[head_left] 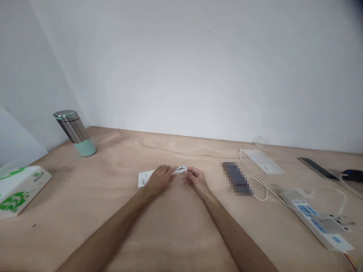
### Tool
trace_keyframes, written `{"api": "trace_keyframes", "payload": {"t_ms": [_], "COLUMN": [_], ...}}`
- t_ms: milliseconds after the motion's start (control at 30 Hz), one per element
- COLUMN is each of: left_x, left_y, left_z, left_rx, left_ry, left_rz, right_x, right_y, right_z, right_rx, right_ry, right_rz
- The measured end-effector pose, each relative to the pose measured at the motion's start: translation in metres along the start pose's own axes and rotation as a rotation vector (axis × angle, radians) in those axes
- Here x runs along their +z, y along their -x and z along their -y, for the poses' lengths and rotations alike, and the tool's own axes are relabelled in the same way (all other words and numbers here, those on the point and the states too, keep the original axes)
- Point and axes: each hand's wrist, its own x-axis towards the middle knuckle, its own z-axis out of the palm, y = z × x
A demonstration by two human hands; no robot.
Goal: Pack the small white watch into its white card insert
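Both my hands meet at the middle of the plywood table [181, 147], with a small white plastic object [180, 170] held between their fingertips. My left hand [160, 181] reaches it from the left, and its palm side is turned down. My right hand [196, 180] pinches the object's right end. Just left of my left hand, a white paper card [144, 179] lies flat on the wood, partly covered by that hand. The object's exact shape is hidden by my fingers.
A steel and mint-green flask [75, 133] stands at the back left, and a white-green tissue box [21, 190] sits at the left edge. On the right are a pixelated dark object [237, 178], a white pad [262, 161], a phone [317, 168], a black mouse [351, 175] and a cabled power strip [316, 220].
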Motion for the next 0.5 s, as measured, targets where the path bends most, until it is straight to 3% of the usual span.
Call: {"api": "trace_keyframes", "payload": {"t_ms": [500], "left_x": [-0.0035], "left_y": [0.0012], "left_z": [-0.0034], "left_rx": [-0.213], "left_ry": [0.319], "left_rz": [-0.016], "right_x": [0.0004], "right_y": [0.0028], "right_z": [0.0006], "right_rx": [-0.029], "right_ry": [0.062], "right_rz": [0.093]}}
